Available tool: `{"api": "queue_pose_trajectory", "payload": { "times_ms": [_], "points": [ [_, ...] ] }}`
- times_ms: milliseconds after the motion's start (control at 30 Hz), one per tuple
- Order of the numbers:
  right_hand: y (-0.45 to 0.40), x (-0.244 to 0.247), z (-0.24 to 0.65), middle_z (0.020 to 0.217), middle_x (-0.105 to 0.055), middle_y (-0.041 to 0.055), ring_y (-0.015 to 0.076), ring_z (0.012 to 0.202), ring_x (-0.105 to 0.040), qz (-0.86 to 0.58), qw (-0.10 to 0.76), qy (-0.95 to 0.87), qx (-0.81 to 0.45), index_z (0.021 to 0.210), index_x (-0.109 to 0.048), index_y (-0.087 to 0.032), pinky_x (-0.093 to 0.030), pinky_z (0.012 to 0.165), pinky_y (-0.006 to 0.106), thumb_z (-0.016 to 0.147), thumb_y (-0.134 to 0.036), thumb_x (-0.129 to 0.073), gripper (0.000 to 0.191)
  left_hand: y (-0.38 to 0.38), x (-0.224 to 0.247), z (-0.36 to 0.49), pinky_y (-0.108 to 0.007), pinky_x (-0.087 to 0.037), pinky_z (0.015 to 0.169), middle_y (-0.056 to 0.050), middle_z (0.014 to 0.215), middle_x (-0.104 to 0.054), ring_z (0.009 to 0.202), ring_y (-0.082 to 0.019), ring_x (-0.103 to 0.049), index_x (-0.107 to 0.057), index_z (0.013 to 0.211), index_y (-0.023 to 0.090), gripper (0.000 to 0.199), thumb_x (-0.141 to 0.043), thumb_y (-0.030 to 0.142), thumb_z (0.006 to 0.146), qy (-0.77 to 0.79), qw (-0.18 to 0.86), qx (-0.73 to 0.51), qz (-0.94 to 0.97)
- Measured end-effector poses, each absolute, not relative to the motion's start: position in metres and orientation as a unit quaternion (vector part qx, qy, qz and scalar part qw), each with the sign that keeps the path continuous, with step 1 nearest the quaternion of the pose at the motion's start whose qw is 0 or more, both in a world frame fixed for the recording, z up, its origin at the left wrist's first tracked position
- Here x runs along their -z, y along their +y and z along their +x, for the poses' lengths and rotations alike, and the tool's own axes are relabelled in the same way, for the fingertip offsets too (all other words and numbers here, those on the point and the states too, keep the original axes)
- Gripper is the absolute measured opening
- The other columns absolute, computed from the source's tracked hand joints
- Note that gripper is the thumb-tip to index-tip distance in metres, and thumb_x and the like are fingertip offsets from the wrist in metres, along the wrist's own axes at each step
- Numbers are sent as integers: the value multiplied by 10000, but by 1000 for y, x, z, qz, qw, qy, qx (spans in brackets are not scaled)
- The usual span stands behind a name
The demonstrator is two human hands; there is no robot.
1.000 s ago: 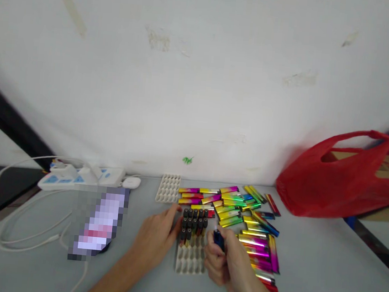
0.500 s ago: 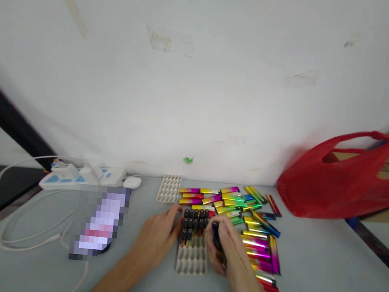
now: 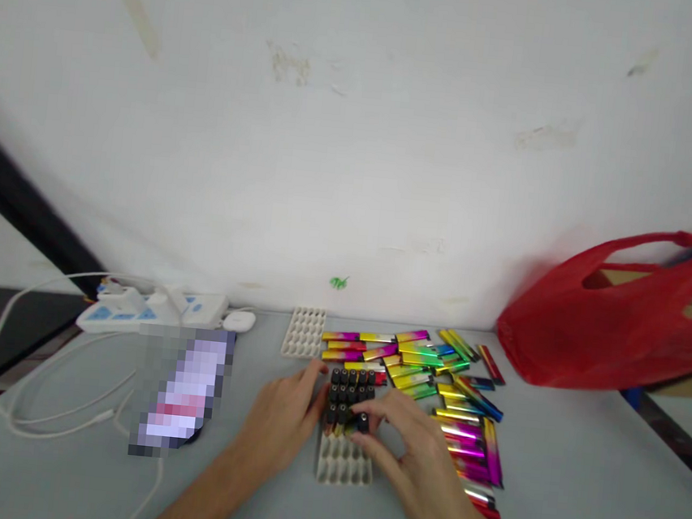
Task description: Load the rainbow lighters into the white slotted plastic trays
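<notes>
A pale tray (image 3: 343,473) with rows of cells stands in front of me. Upright lighters with black tops (image 3: 352,393) fill its far rows, and the near cells show bare. My right hand (image 3: 418,458) pinches a black-topped lighter (image 3: 363,421) between thumb and fingertips, over the third row at its right side. At the tray's left edge rests my left hand (image 3: 282,412), thumb and forefinger apart beside the upright lighters, with nothing seen in it.
Many shiny coloured lighters (image 3: 462,450) lie right of and behind the tray. A second pale tray (image 3: 305,332) lies near the wall. At left are a power strip (image 3: 133,312), white cables and a blurred phone (image 3: 186,395); at right, a red bag (image 3: 614,326).
My right hand has moved left over the tray, bringing a lighter upright among the third row. My left hand stays at the tray's edge. The view has shifted slightly.
</notes>
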State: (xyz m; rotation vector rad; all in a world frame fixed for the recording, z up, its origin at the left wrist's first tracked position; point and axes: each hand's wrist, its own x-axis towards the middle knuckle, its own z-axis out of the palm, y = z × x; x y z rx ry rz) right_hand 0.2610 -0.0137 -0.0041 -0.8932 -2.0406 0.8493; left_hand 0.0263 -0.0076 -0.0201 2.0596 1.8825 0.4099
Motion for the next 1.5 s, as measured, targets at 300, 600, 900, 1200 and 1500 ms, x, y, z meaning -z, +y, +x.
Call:
{"api": "queue_pose_trajectory", "payload": {
  "times_ms": [300,600,900,1200,1500],
  "points": [
    [-10,13,260,1030,-745,14,251,989,-711,-364,349,-816,-284,1233,-714,-284,-547,911,378,986,-210,-824,280,-7,19,26,-372,-505,777,-116,1057,-831,939,-316,-799,-589,1334,200,294,-391,267,1128,654,167,-144,723],
    [-12,14,260,1002,-729,15,229,936,-697,-375,403,-805,-220,1328,-632,-270,-541,873,366,1076,-202,-628,261,-7,23,25,-362,-519,822,-127,1123,-824,991,-295,-801,-594,1290,206,346,-286,220,1135,661,170,-142,717],
    [13,16,287,1102,-812,182,402,1105,-678,-594,225,-760,139,989,-739,-189,-440,967,554,1005,-158,-595,149,-5,33,13,-332,-472,734,-44,827,-764,783,-263,-747,-681,1180,216,398,-294,278,1118,666,184,-207,693],
    [-2,24,269,1144,-812,223,439,1152,-695,-590,168,-777,142,1063,-775,-168,-423,1049,600,929,-115,-668,179,-3,27,17,-296,-338,609,13,664,-643,601,-213,-636,-533,875,259,355,-297,357,1121,695,173,-238,656],
    [3,30,279,1104,-704,156,401,1094,-610,-581,184,-788,86,1112,-725,-239,-418,965,582,875,-42,-645,318,-2,28,18,-313,-371,634,0,611,-600,583,-207,-588,-492,649,249,494,-418,439,1100,703,123,-267,648]
  ]
}}
